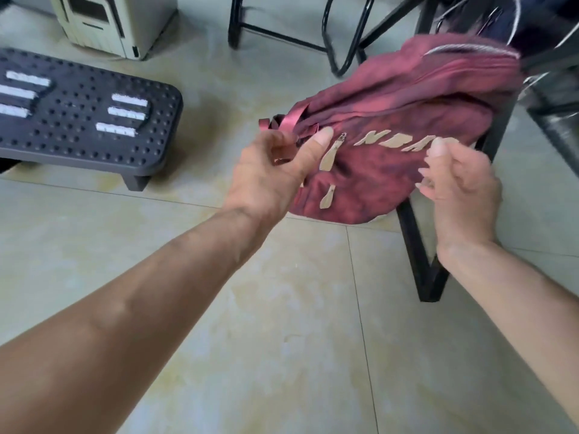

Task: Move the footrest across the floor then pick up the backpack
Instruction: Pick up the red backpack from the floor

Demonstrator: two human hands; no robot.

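Note:
A dark red backpack (391, 120) with beige markings hangs tilted above the floor, in front of a black table leg. My left hand (275, 170) grips its top end by the red strap, thumb pressed on the fabric. My right hand (460, 186) is curled at the backpack's right lower edge, fingers pinched on the fabric there. The black footrest (78, 120), dotted with holes and set with silver rollers, stands on the floor at the left, apart from both hands.
A cream appliance (109, 23) stands behind the footrest. Black chair and table legs (419, 252) rise at the back and right. Dark bags (532, 20) lie top right. Pale floor tiles (282, 339) spread in the foreground.

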